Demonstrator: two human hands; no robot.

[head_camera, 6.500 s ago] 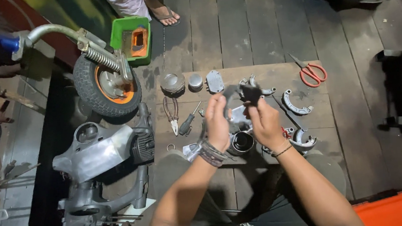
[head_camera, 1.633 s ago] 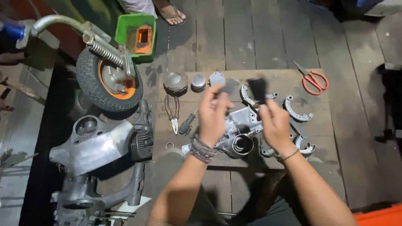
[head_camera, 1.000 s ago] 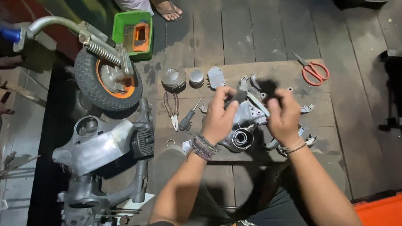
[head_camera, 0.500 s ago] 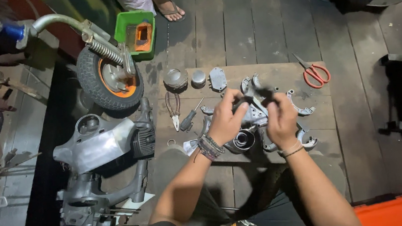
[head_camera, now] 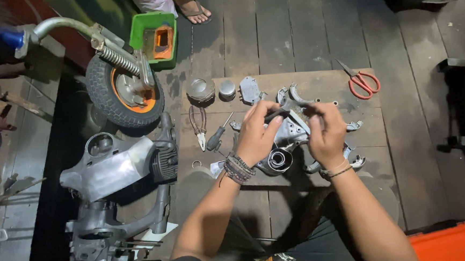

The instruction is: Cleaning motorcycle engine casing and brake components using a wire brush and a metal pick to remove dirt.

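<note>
Both hands, the left hand (head_camera: pixel 257 134) and right hand (head_camera: pixel 325 133), pinch closed on a thin dark tool (head_camera: pixel 281 113), steadying it over the grey engine casing (head_camera: pixel 289 138).

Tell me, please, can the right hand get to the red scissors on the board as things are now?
Probably yes. The red scissors lie in the open on the board's far right corner, with nothing on them. But the right hand is occupied: with the left hand it holds a small dark part, so it must let go first.

Your open lane: bare board (head_camera: pixel 326 82) between engine casing (head_camera: pixel 292 135) and red scissors (head_camera: pixel 363 82). Left side blocked by pliers (head_camera: pixel 198 128), screwdriver (head_camera: pixel 219 136), round metal caps (head_camera: pixel 201 89) and the wheel (head_camera: pixel 125 94).
</note>
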